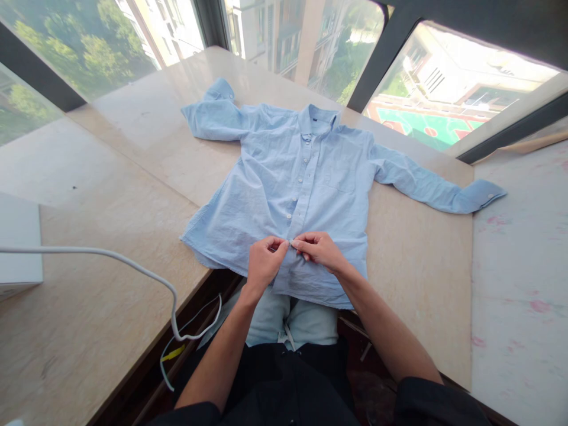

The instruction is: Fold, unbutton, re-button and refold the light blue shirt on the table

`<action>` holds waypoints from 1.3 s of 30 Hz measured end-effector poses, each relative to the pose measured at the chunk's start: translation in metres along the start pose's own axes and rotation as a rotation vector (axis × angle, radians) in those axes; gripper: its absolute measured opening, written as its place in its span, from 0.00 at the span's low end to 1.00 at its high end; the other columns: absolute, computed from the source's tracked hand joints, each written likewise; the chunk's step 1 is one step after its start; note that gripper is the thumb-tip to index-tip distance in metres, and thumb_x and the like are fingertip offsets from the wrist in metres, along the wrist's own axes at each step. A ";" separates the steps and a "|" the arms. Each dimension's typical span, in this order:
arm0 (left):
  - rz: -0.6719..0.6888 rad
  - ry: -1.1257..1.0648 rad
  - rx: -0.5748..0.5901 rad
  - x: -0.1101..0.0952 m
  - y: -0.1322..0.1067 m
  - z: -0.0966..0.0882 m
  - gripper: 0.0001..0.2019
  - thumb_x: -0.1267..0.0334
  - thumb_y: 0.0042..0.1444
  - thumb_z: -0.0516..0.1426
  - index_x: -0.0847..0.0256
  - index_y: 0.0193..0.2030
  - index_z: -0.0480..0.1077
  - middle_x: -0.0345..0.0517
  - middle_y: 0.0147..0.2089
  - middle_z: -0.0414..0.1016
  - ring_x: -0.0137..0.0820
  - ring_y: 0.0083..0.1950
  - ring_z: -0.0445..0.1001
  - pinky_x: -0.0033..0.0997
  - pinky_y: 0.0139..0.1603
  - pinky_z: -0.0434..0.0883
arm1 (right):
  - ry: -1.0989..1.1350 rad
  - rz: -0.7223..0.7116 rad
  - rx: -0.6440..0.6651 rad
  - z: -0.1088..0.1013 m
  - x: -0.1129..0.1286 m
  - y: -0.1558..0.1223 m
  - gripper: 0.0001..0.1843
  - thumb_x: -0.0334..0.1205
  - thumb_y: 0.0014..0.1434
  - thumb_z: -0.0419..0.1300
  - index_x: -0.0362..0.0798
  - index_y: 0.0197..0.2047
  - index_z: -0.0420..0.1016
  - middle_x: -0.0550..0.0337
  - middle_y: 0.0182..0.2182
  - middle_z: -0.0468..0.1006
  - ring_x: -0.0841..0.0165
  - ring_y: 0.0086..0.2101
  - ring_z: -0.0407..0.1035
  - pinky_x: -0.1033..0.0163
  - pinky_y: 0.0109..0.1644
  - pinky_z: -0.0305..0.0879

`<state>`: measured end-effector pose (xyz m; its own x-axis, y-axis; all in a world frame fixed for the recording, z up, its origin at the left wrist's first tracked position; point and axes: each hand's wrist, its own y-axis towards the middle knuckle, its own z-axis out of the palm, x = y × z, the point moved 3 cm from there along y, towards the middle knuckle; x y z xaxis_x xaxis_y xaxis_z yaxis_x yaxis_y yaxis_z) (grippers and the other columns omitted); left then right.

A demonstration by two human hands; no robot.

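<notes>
Light-blue long-sleeved woven shirt (270,177): on the beige stone-look counter (421,260), hem overhanging toward you.
Left hand (265,259): fingertips pinched narrow on shirt fabric.
Right hand (320,247): likewise pinched, just beside.
Front placket (302,202): you appear to be buttoning; next move calls for steady pinches.
Pinch point: detail covered by your fingers.

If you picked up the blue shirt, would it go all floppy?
Probably: the shirt lies in soft wrinkles, so it would likely droop. Its collar stands up a little, so that part may be stiffer. The rest lies nearly flat, like thin cloth, so it's likely light for its size.
</notes>
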<state>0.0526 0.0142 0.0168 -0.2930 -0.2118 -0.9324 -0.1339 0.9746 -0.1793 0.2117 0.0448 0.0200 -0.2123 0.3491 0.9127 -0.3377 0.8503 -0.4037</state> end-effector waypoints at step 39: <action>-0.110 0.309 -0.593 0.044 0.004 -0.182 0.15 0.50 0.54 0.54 0.60 0.33 0.73 0.46 0.29 0.75 0.36 0.31 0.71 0.33 0.34 0.68 | 0.358 0.171 -0.739 -0.109 -0.065 -0.132 0.31 0.47 0.37 0.75 0.45 0.45 0.77 0.55 0.28 0.83 0.61 0.25 0.76 0.61 0.25 0.72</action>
<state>-0.1327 -0.0044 0.0324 -0.4934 -0.4046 -0.7700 -0.6491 0.7605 0.0164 0.3703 -0.0470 0.0213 0.1405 0.4946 0.8577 0.3869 0.7700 -0.5074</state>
